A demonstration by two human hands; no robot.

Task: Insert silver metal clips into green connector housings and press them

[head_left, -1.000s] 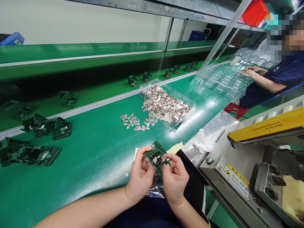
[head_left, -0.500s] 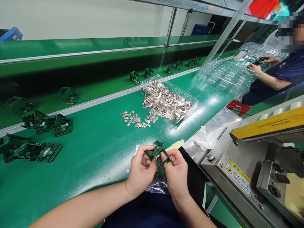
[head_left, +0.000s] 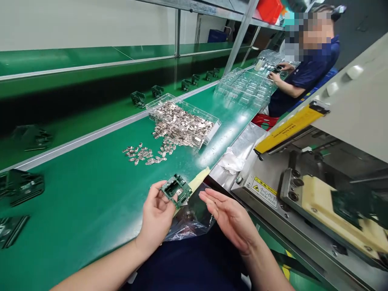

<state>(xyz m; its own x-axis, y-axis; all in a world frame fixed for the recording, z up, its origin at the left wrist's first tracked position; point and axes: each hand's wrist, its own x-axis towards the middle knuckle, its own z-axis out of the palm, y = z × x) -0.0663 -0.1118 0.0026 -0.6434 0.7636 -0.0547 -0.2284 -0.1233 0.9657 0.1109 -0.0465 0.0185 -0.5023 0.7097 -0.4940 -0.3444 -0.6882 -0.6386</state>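
In my left hand (head_left: 159, 214) is a green circuit board assembly (head_left: 178, 190), gripped at its near left edge between thumb and fingers. A dark rectangular opening shows in its upper face, with a small silvery piece near my thumb. To the right, my right hand (head_left: 232, 216) is apart from the assembly, its fingers stretched out and no object visible in them. Below and between the hands lies a clear plastic bag (head_left: 189, 228) in front of my body. A pale yellow sheet (head_left: 200, 178) sits just behind the assembly.
Small metal pieces (head_left: 178, 125) fill and spill from a clear tray (head_left: 210, 135) on the green table (head_left: 100, 194). More board assemblies (head_left: 26, 188) stand at left. A press machine (head_left: 257, 188) with a yellow bar is at right. A co-worker (head_left: 303, 76) sits beyond clear trays (head_left: 242, 87).
My right hand has let go of the board assembly and moved right, its fingers straightening. My left hand keeps hold, and the assembly has turned. The view has swung to the right.
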